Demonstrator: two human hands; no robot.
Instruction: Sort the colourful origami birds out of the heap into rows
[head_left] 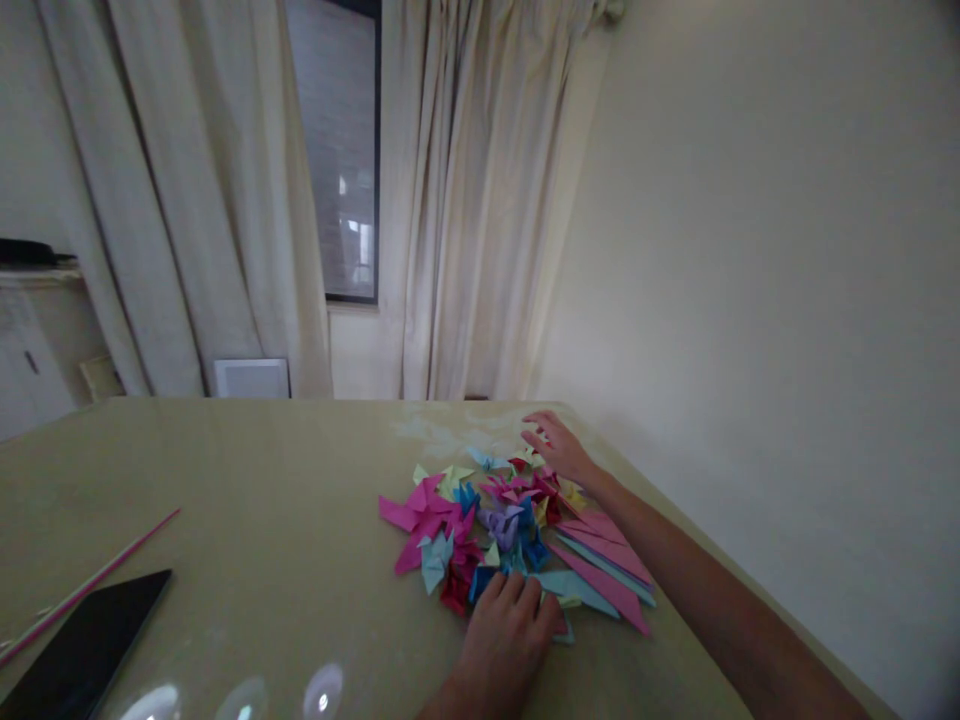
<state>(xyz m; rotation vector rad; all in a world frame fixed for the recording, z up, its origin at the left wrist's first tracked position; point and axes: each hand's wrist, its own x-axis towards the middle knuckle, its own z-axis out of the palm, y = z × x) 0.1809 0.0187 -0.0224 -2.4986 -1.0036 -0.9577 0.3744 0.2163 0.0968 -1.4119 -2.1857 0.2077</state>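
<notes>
A heap of folded coloured paper shapes (495, 525), pink, blue, purple, yellow and red, lies on the glossy beige table (262, 500) toward its right side. My left hand (506, 630) rests palm down on the near edge of the heap, fingers curled onto the blue and red pieces. At the far side of the pile my right hand (559, 447) reaches out, fingers spread, its fingertips over the far pieces. Long pink and light blue pointed paper pieces (604, 570) lie under my right forearm.
A dark flat tablet (86, 645) sits at the near left with a thin pink stick (90, 585) beside it. The table's right edge runs close to a plain wall. Cream curtains and a window (345, 160) stand behind the far edge.
</notes>
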